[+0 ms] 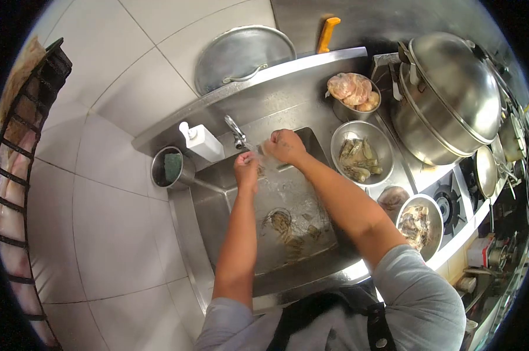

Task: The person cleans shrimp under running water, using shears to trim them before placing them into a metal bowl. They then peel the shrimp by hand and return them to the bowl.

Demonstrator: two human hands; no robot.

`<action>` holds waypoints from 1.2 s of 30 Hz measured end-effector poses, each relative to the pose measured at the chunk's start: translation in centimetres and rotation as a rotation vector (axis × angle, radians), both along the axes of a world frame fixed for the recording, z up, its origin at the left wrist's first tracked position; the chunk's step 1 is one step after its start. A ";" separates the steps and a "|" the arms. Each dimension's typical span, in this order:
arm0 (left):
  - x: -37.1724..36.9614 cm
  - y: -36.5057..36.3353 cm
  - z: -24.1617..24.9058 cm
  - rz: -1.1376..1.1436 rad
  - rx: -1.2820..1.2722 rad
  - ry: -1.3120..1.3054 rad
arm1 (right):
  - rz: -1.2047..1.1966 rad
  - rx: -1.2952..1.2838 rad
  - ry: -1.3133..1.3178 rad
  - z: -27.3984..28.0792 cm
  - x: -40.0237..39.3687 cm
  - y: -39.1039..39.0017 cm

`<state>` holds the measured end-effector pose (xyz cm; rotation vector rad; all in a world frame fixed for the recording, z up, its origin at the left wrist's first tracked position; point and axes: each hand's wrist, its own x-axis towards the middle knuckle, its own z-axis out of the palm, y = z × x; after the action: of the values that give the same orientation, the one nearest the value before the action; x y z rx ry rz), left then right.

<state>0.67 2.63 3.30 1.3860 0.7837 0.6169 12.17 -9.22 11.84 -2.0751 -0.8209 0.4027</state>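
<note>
Beneath the running faucet [236, 133], my left hand [246, 171] is closed with its fingers curled in. A small brownish piece shows beside it, too blurred to name. My right hand [285, 146] is closed like a fist just to the right, and splashing water hides its fingertips. What either hand holds is hidden. Below them the steel sink [209, 225] holds cloudy water. Several grey-brown pieces [281, 221] that look like prawns lie near the drain. Similar grey-green pieces [353, 153] fill part of a steel bowl [383, 140] right of the sink.
A white pump bottle [204, 144] and a steel pot [156, 169] with a green scouring pad [172, 167] stand left. Pale raw meat [353, 89] fills a container at the back. A large lidded pot [446, 93], another food bowl [435, 213] and a burner [444, 206] are right.
</note>
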 end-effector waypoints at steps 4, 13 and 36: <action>-1.1 0.0 0.5 -0.116 -0.477 -0.166 | 0.013 -0.052 -0.033 0.4 0.2 -0.5; -1.0 -0.5 1.3 -0.198 0.097 -0.164 | 0.269 -0.158 -0.241 -5.8 -0.5 -2.2; -1.0 -0.6 0.8 -0.204 -0.013 -0.137 | 0.139 0.095 -0.082 -2.9 -3.6 -2.7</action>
<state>-0.32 2.02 4.12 1.3763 0.5291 0.5397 8.56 -11.92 8.93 -1.9643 -1.0174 0.3483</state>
